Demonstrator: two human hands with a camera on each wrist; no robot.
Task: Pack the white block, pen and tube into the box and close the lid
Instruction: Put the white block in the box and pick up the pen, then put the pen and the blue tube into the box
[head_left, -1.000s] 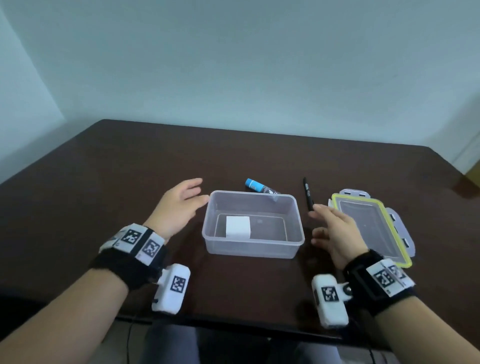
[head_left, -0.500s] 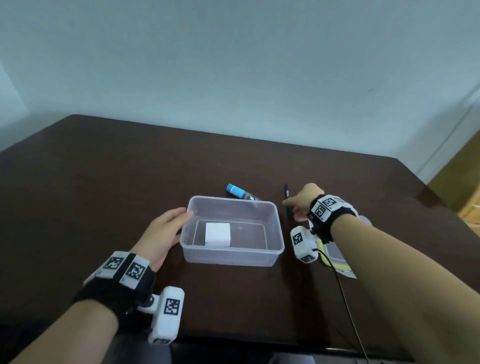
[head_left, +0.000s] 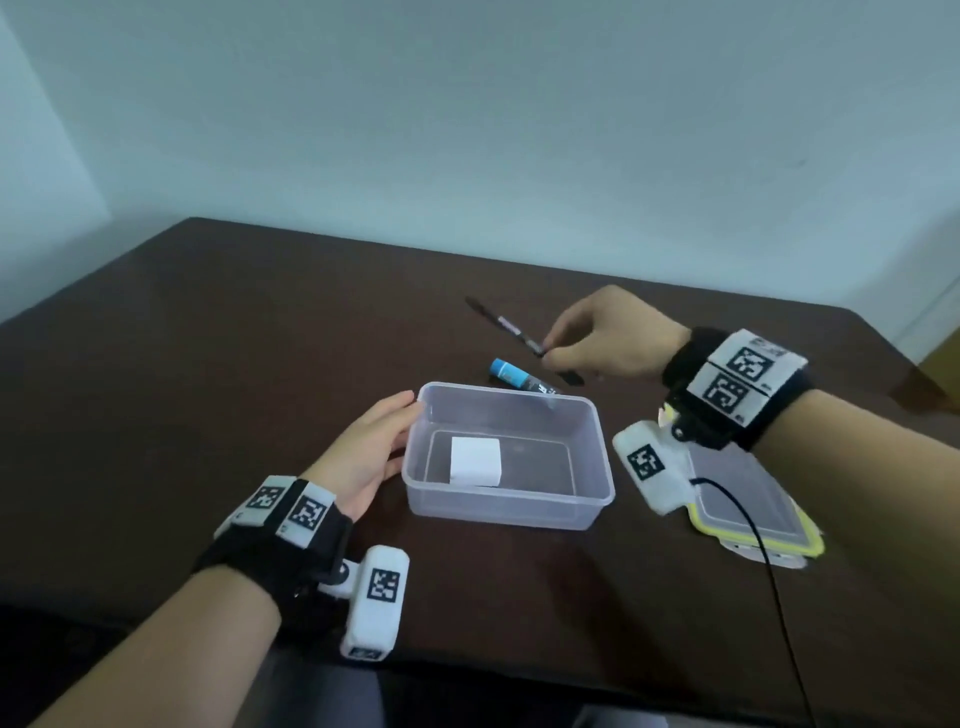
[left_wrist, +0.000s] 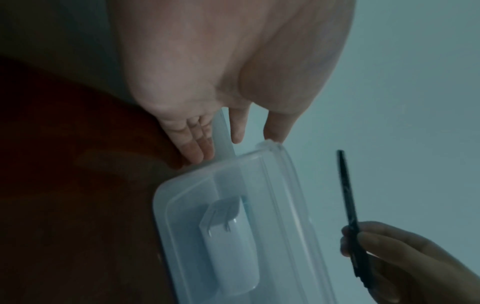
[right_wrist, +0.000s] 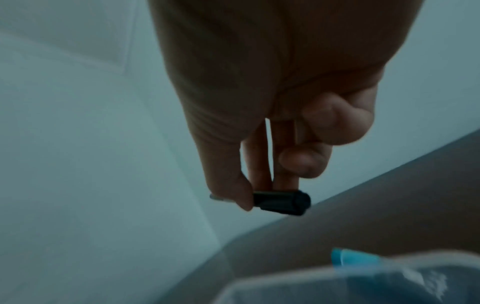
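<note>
— Holding the pen (head_left: 511, 328) up, is that the right hand (head_left: 608, 340)?

— Yes. Its grip is a pinch: thumb and fingers (right_wrist: 235, 193) squeeze the pen near one end. The pen is up off the table (head_left: 208, 364), slanting toward the upper left of the frame, above the spot just behind the box (head_left: 506, 506).

— What does the left hand (head_left: 366, 457) do?

— It lies on the table at the left side of the box. Its fingers are straight and loose, and their tips touch the box wall and rim. It holds nothing.

— Where is the white block (head_left: 475, 461)?

— Inside the box, on the bottom, toward the left end. The box is see-through and has no lid on.

— And the tube (head_left: 519, 376)?

— It lies on the table right behind the far wall of the box, its blue cap pointing to the upper left. The pen end hangs close above it.

— Where is the lid (head_left: 753, 519)?

— Flat on the table at the lower right, beside the box. It has a yellow edge. The right wrist and its camera hide part of it.
</note>
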